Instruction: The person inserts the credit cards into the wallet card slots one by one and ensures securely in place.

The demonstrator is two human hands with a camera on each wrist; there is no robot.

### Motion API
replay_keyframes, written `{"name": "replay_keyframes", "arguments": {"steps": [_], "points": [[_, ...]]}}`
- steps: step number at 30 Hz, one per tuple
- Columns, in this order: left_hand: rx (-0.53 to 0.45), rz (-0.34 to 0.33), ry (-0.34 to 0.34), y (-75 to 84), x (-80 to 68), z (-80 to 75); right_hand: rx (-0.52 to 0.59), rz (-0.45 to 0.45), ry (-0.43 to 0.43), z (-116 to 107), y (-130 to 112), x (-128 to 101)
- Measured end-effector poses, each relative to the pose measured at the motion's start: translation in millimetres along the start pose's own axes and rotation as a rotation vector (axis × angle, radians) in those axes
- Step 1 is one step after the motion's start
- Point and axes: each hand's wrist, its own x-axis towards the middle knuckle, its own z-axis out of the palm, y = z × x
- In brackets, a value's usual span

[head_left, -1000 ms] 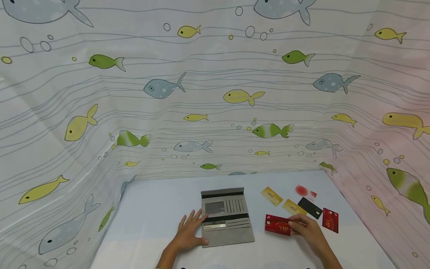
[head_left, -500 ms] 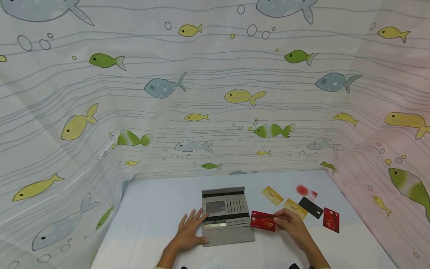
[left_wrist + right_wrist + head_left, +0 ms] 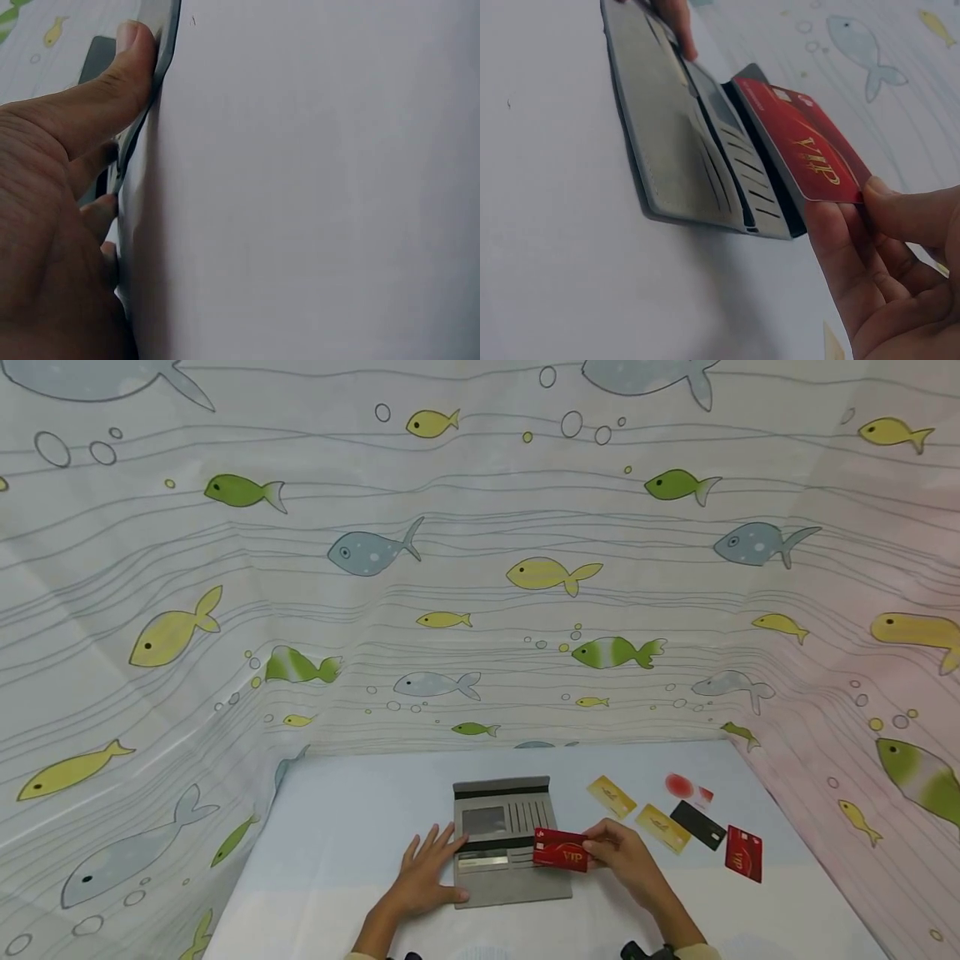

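An open grey wallet (image 3: 504,843) lies flat on the white table (image 3: 352,835), its card slots facing up. My left hand (image 3: 429,870) rests with straight fingers on the wallet's left edge; in the left wrist view the thumb (image 3: 127,67) presses that wallet edge (image 3: 163,45). My right hand (image 3: 626,856) pinches a red VIP card (image 3: 561,850) and holds it over the wallet's right side. In the right wrist view the red VIP card (image 3: 802,142) hovers tilted just above the grey wallet (image 3: 682,142) and its slots.
Loose cards lie right of the wallet: two gold cards (image 3: 611,796) (image 3: 662,827), a black card (image 3: 697,823), another red card (image 3: 743,854) and a pale card with a red spot (image 3: 686,788). A fish-print curtain (image 3: 480,568) walls in the table on three sides.
My right hand has carried the red VIP card leftward from beside the loose cards to over the wallet's right side. The left hand has stayed on the wallet.
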Motion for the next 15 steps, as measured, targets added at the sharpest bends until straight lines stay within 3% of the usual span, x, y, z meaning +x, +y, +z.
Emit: {"name": "replay_keyframes", "arguments": {"steps": [15], "points": [[0.012,0.009,0.006,2.3,-2.1,0.8,0.026,-0.033,-0.084,28,-4,4]]}}
